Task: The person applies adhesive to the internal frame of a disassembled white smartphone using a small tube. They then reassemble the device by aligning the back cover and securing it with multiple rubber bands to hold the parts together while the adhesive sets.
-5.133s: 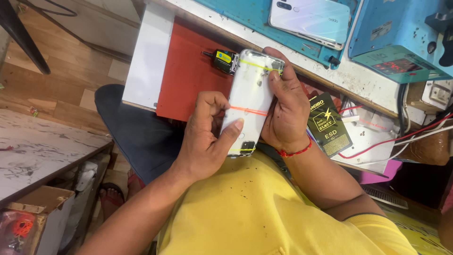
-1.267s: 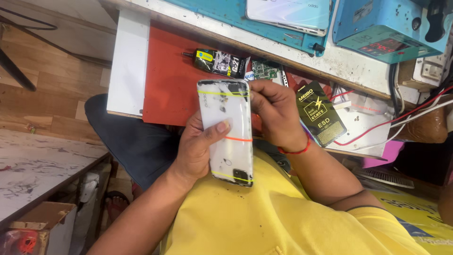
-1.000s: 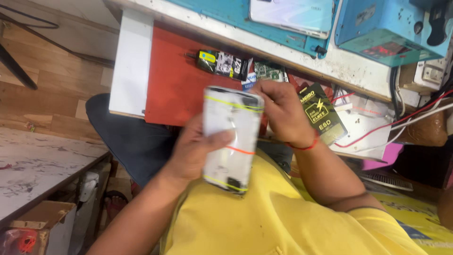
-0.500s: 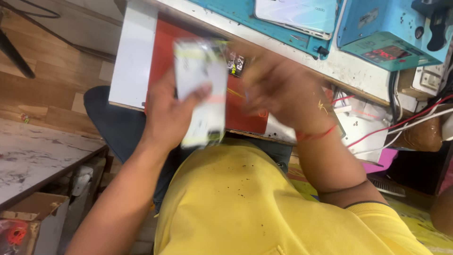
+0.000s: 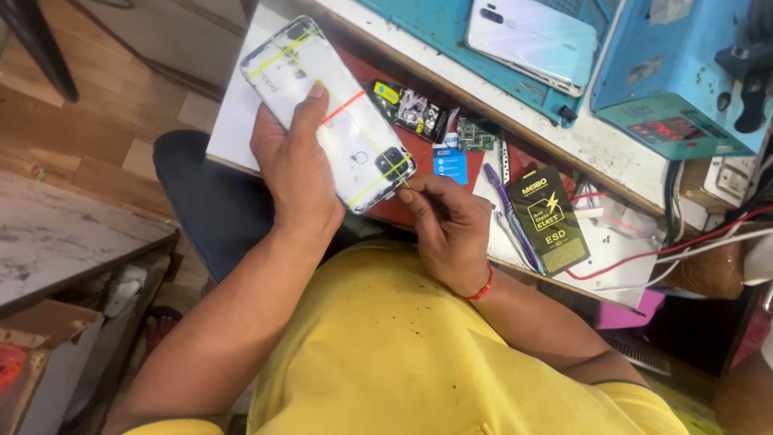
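Note:
My left hand (image 5: pixel 296 173) holds a white smartphone (image 5: pixel 326 109) back side up, tilted over the edge of the workbench, with my thumb lying across its back. Yellow and orange rubber bands (image 5: pixel 342 109) wrap around the phone. My right hand (image 5: pixel 448 229) is at the phone's lower corner by the camera, its fingertips pinched on a yellow band there. A red thread bracelet sits on that wrist.
A red mat (image 5: pixel 419 157) on the bench carries small circuit parts (image 5: pixel 415 111) and a blue card. A black-and-yellow packet (image 5: pixel 549 219) and purple tweezers (image 5: pixel 506 211) lie to the right. Farther back are a second white phone (image 5: pixel 531 36) on a teal mat and a blue machine (image 5: pixel 684 72) with wires.
The phone has swung up and to the left in my left hand and turned diagonal. My right hand has come back to its lower corner and pinched a band.

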